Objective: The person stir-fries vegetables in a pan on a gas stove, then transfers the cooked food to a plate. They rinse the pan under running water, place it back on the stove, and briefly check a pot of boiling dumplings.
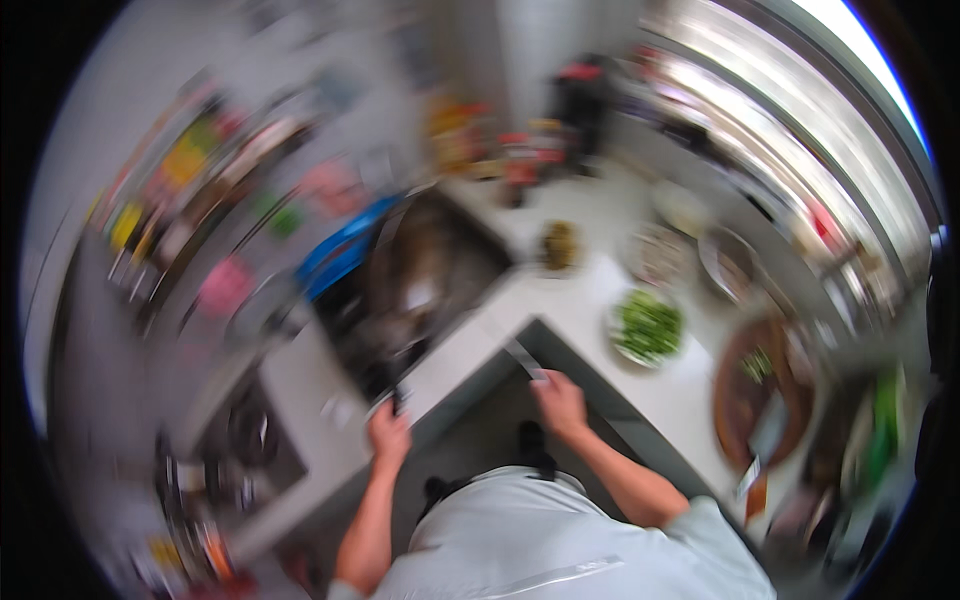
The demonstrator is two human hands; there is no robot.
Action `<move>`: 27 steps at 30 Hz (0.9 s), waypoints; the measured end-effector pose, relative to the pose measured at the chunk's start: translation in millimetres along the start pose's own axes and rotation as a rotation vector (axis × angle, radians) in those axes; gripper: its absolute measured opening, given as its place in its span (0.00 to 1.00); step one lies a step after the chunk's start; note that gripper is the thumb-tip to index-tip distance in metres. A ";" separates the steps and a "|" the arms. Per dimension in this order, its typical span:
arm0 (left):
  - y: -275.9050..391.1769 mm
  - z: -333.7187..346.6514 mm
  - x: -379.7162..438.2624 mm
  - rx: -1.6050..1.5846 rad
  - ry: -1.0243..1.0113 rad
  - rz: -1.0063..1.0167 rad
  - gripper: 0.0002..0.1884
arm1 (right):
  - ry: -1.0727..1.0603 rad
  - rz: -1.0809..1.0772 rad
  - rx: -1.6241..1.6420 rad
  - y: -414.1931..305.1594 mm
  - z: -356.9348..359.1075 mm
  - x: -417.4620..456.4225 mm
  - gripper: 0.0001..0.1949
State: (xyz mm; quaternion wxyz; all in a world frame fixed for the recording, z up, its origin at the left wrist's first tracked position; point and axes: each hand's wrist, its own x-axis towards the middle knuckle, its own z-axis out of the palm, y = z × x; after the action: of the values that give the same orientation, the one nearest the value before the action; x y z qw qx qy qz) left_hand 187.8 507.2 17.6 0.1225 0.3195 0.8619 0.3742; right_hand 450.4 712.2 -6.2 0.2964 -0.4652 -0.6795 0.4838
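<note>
My left hand (389,433) is closed around the dark handle of a wok (420,262) that sits on the dark stove. My right hand (559,401) grips a thin, flat metal utensil (523,355), which points up and left over the counter edge; blur hides its exact kind. A plate of chopped green vegetables (648,327) stands on the white counter, right of my right hand. Behind it are a plate of pale food (658,255), a small dish of yellowish-brown food (559,246) and a metal bowl (727,262).
A round wooden chopping board (739,397) with a cleaver (769,427) and green bits lies at the right. Sauce bottles (520,161) stand in the back corner. A blue object (341,247) is beside the wok. At lower left is a sink (255,435). The counter corner (535,321) juts inward.
</note>
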 end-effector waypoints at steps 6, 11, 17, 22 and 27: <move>-12.7 -48.2 -51.6 -0.690 -0.366 -0.269 0.06 | -0.195 0.142 0.461 -5.2 11.5 -58.7 0.17; -58.2 -136.4 -130.7 -0.912 -0.432 -0.403 0.08 | -0.305 0.036 0.394 -63.9 73.9 -97.0 0.18; -151.0 -230.8 -191.9 -1.000 -0.207 -0.523 0.10 | -0.554 0.004 0.418 -124.0 192.5 -141.5 0.12; -217.8 -311.2 -189.6 -1.086 0.000 -0.626 0.08 | -0.591 -0.246 0.010 -182.5 296.2 -179.2 0.10; -284.7 -359.4 -184.3 -1.182 0.075 -0.583 0.08 | -0.609 -0.389 -0.142 -228.5 373.1 -207.6 0.11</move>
State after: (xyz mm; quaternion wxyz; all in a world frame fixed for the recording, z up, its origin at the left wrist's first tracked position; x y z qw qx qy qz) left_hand 36.3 38.2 54.5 0.3434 -0.0614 0.5661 0.7469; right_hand 134.5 356.3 83.9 0.1340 -0.1815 -0.8441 0.4863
